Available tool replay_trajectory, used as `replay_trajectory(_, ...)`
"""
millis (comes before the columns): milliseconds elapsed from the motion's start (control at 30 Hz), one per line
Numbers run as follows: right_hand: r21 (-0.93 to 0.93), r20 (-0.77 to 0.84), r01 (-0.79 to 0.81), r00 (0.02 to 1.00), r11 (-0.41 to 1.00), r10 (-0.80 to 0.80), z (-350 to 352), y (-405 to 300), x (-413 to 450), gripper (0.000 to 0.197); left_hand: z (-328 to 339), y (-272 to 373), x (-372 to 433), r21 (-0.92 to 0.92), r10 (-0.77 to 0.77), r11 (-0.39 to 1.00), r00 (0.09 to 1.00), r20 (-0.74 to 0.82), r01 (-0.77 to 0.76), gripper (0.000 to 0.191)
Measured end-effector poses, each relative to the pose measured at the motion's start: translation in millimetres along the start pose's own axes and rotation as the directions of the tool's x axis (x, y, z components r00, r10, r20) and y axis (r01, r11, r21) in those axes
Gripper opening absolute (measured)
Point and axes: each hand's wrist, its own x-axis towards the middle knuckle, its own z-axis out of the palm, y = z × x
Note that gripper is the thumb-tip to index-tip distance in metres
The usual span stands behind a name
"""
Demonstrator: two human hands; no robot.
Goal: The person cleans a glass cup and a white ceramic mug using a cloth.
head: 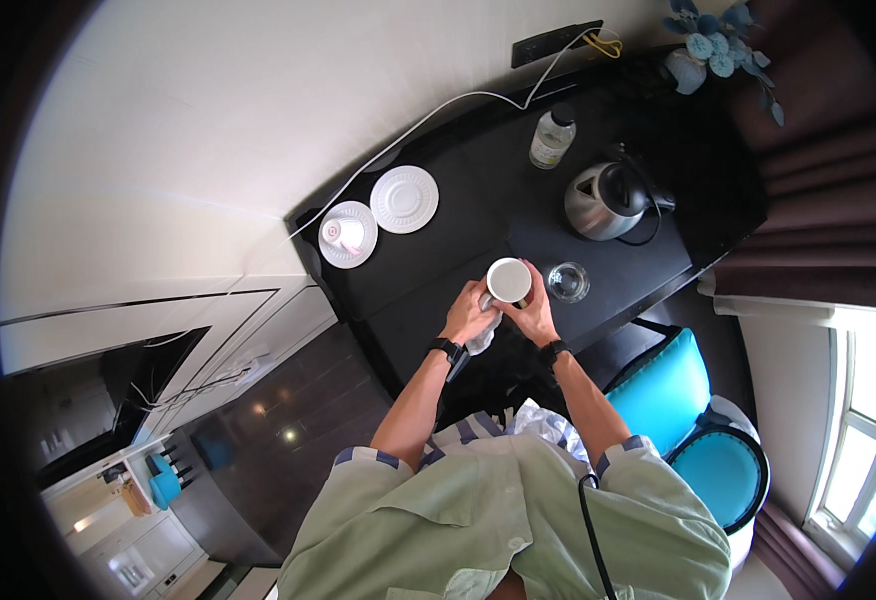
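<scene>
A white mug (509, 280) is between my two hands above the black table, its open top facing up. My left hand (469, 311) grips it at the left side, with a crumpled pale cloth (485, 335) hanging below that hand. Around the mug's right side curl the fingers of my right hand (535, 309). Just right of it stands a clear drinking glass (568, 283). At the table's left end, an upside-down white cup (341, 232) rests on a white saucer (349, 256), beside a white plate (405, 199).
A steel electric kettle (604, 201) and a glass bottle with a black cap (552, 140) stand at the back right of the table (438, 259). A white cable (438, 110) runs along the wall. Turquoise chairs (667, 386) are at the right, near a flower vase (686, 71) and curtain.
</scene>
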Motion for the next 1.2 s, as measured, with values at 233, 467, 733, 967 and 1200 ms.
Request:
replay_trajectory(233,-0.129,0.002,0.042,0.999,0.991,-0.042,-4,6,4,0.103,3,-6,5,0.083,-0.062,0.995,0.995,0.077,0.056,0.062)
replay_trajectory(467,-0.246,-0.151,-0.017,0.988,0.969,-0.021,-12,0,-21,0.095,-20,-29,-16,-0.071,-0.011,0.997,1.000,-0.002,0.011,0.059)
replay_trajectory(733,-0.177,0.107,-0.288,0.945,0.941,0.309,72,-60,-69,0.028,-72,-57,-84,-0.018,-0.210,0.977,0.957,-0.200,0.211,0.035)
replay_trajectory(967,0.670,-0.014,-0.349,0.876,0.655,0.481,189,-8,83,0.037,-77,-63,-132,0.092,0.012,0.996,0.961,-0.278,0.014,0.047)
replay_trajectory(1200,0.420,-0.387,-0.350,0.765,0.837,0.514,211,13,147,0.059,-68,-74,-161,0.023,-0.061,0.997,0.970,-0.236,0.069,0.058)
